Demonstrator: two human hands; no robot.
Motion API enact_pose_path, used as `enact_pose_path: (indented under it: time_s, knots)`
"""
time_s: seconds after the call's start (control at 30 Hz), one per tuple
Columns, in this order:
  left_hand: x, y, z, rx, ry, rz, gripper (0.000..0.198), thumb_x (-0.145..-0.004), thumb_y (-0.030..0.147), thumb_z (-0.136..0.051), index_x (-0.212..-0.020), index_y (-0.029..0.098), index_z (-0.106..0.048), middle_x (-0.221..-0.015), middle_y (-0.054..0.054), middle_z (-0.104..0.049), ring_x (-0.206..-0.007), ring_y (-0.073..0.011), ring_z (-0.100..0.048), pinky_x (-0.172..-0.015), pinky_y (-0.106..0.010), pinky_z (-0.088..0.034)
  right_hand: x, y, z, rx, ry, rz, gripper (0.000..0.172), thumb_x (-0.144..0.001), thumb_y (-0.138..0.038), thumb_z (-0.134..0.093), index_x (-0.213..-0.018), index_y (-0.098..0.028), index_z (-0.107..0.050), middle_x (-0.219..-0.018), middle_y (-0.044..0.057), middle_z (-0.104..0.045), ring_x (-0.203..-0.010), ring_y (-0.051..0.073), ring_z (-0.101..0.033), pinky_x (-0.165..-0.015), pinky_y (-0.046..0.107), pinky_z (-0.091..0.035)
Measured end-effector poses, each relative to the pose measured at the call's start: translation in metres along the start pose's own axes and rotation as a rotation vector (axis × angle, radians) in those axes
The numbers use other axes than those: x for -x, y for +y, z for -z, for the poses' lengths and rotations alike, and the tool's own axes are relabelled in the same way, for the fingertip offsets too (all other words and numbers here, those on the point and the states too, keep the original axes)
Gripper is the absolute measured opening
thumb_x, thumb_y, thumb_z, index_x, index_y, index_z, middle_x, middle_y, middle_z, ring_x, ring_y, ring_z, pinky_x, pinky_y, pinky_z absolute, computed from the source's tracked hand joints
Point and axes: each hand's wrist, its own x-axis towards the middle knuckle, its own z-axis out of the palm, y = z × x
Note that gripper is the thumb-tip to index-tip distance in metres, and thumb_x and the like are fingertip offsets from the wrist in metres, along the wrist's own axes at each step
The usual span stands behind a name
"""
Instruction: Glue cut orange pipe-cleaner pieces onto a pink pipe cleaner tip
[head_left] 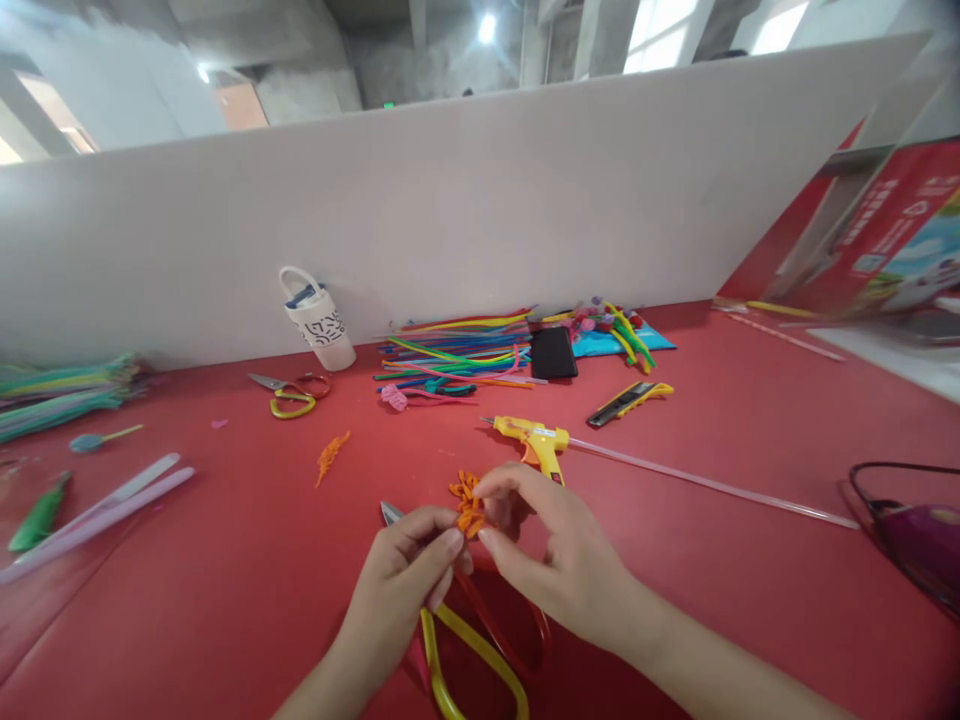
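Note:
My left hand (409, 575) and my right hand (551, 560) meet low in the middle of the view. Both pinch a small orange pipe-cleaner piece (468, 505) bent into loops, held just above the red table (225, 580). The left fingers are pressed together at its lower left; the right thumb and forefinger close round its right side. Under my hands lie red-and-yellow scissors (480, 650), their blade tip poking out to the left. A yellow glue gun (534, 440) lies just beyond the orange piece, with a long clear glue stick (712, 483) trailing to the right.
A second pair of scissors (292, 395), a white cup (321, 320), a pile of coloured pipe cleaners (457, 350), a black phone (553, 352) and a yellow box cutter (628, 400) lie near the white partition (480, 200). An orange scrap (331, 455) lies left of centre.

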Motion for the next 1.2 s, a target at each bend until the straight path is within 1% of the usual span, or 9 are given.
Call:
enact_pose_path:
  time_s: [0.13,0.27,0.4,0.5,0.6,0.73,0.93,1.1,1.2]
  knots:
    - [0.0006,0.0016,-0.0011,-0.016,0.036,-0.007,0.017,-0.076,0.029,-0.055,-0.070,0.015,-0.062,-0.035,0.009,-0.034,-0.036,-0.0050,-0.027,-0.044,-0.022,-0.019,-0.0022,0.0015,-0.0008,-0.015,0.015,-0.021,0.021,-0.075,-0.009,-0.048,-0.092,-0.021,-0.050,-0.075,-0.002,-0.054,-0.064,0.011,-0.052,-0.060,0.023,-0.045]
    - [0.0000,0.0020,0.0011,-0.024,0.006,-0.007,0.020,-0.077,0.027,-0.050,-0.070,0.013,-0.063,-0.045,0.005,-0.048,-0.037,-0.0042,-0.030,-0.044,-0.022,-0.019,-0.0034,0.0038,-0.0003,-0.016,0.038,-0.013,0.021,-0.076,-0.008,-0.048,-0.093,-0.021,-0.050,-0.075,-0.002,-0.055,-0.065,0.010,-0.052,-0.060,0.021,-0.045]
    - [-0.0014,0.0002,0.0030,0.033,0.015,-0.013,0.016,-0.076,0.025,-0.051,-0.072,0.014,-0.061,-0.051,0.002,-0.056,-0.037,-0.0032,-0.031,-0.044,-0.022,-0.019,-0.0030,0.0062,-0.0007,-0.027,0.042,-0.021,0.022,-0.076,-0.007,-0.048,-0.093,-0.021,-0.050,-0.075,-0.002,-0.054,-0.065,0.010,-0.052,-0.060,0.020,-0.044]
    - [-0.0017,-0.0004,0.0038,0.117,0.004,0.035,0.012,-0.075,0.026,-0.055,-0.076,0.015,-0.060,-0.055,0.001,-0.060,-0.036,-0.0019,-0.031,-0.043,-0.021,-0.017,-0.0022,0.0060,-0.0002,-0.060,0.030,-0.018,0.024,-0.076,-0.008,-0.048,-0.095,-0.021,-0.051,-0.078,-0.002,-0.055,-0.068,0.010,-0.052,-0.062,0.021,-0.045]
    - [-0.0013,0.0009,0.0043,0.184,-0.056,0.101,0.012,-0.075,0.026,-0.058,-0.074,0.015,-0.059,-0.056,0.000,-0.060,-0.038,-0.0019,-0.031,-0.043,-0.019,-0.016,-0.0020,0.0035,0.0016,-0.089,0.032,0.029,0.026,-0.075,-0.007,-0.048,-0.096,-0.021,-0.052,-0.079,-0.001,-0.055,-0.070,0.011,-0.053,-0.064,0.022,-0.046]
    - [0.0002,0.0038,0.0027,0.209,-0.113,0.057,0.010,-0.076,0.023,-0.059,-0.073,0.013,-0.061,-0.056,0.001,-0.055,-0.047,-0.0048,-0.040,-0.047,-0.018,-0.025,-0.0017,-0.0005,0.0036,-0.071,0.025,0.098,0.023,-0.075,-0.005,-0.048,-0.090,-0.021,-0.054,-0.077,-0.002,-0.054,-0.068,0.010,-0.052,-0.062,0.022,-0.045]
    - [0.0003,0.0038,0.0014,0.355,-0.221,0.131,0.011,-0.081,0.020,-0.052,-0.076,0.013,-0.058,-0.050,0.005,-0.041,-0.044,-0.0047,-0.030,-0.045,-0.020,-0.019,-0.0019,-0.0007,-0.0018,-0.053,-0.057,0.042,0.031,-0.071,-0.005,-0.054,-0.098,-0.021,-0.053,-0.081,-0.001,-0.053,-0.069,0.011,-0.051,-0.066,0.025,-0.044]
    - [-0.0012,0.0005,0.0036,0.397,-0.218,0.132,0.017,-0.082,0.017,-0.046,-0.070,0.013,-0.056,-0.054,0.001,-0.045,-0.048,-0.0082,-0.041,-0.048,-0.022,-0.023,-0.0035,0.0007,-0.0063,-0.173,-0.072,-0.011,0.024,-0.073,-0.004,-0.052,-0.090,-0.020,-0.055,-0.082,-0.001,-0.054,-0.074,0.011,-0.053,-0.068,0.024,-0.045]
    - [-0.0004,0.0007,0.0039,0.412,-0.240,0.109,0.018,-0.080,0.012,-0.043,-0.067,0.013,-0.055,-0.056,-0.001,-0.047,-0.050,-0.0097,-0.043,-0.051,-0.024,-0.026,-0.0026,0.0010,-0.0041,-0.121,0.000,0.040,0.018,-0.076,-0.005,-0.052,-0.087,-0.020,-0.056,-0.081,-0.001,-0.054,-0.074,0.011,-0.053,-0.068,0.024,-0.045]
